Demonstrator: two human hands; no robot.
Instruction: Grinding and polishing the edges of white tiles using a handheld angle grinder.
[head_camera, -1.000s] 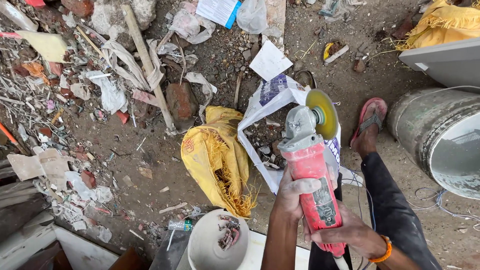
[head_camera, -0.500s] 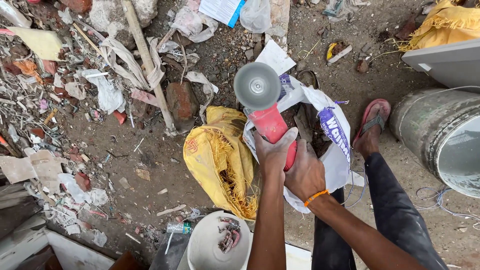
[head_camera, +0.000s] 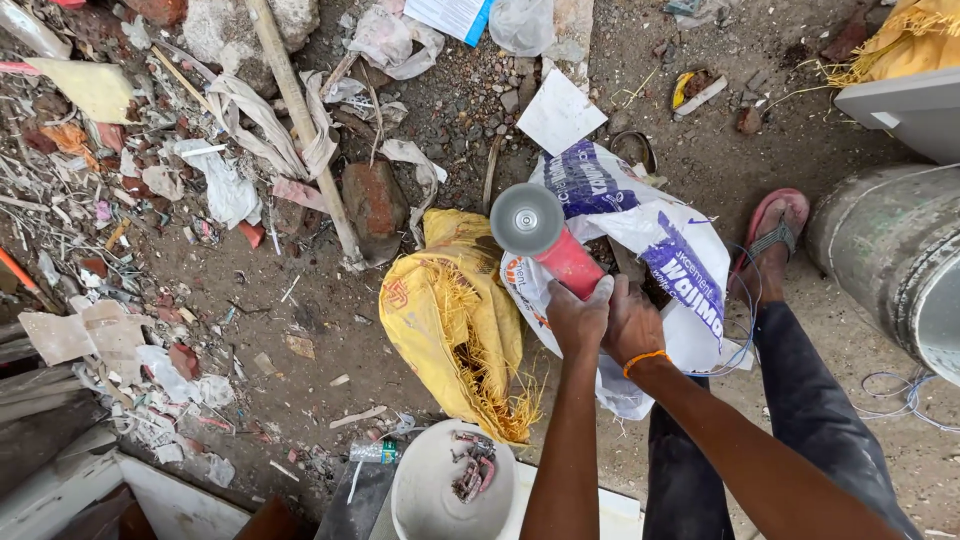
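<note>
Since a second ago the red angle grinder (head_camera: 555, 245) has turned, so its round grey disc (head_camera: 526, 219) now faces up instead of the yellow one edge-on. It is held over the white woven sack (head_camera: 660, 250). The left hand (head_camera: 578, 318) and right hand (head_camera: 632, 326) are both clenched round the grinder's smooth plastic body. Left of the sack lies a frayed yellow sack (head_camera: 455, 320); right of it, a curved grey drum (head_camera: 890, 250)

**Count of things on the ground**

One red angle grinder (head_camera: 555, 245), gripped by two hands: left (head_camera: 578, 318), right (head_camera: 632, 325). Two sacks: one yellow (head_camera: 450, 310), one white (head_camera: 670, 260). One round white bowl (head_camera: 430, 490). One brick (head_camera: 372, 200). One sandal (head_camera: 775, 225).
</note>
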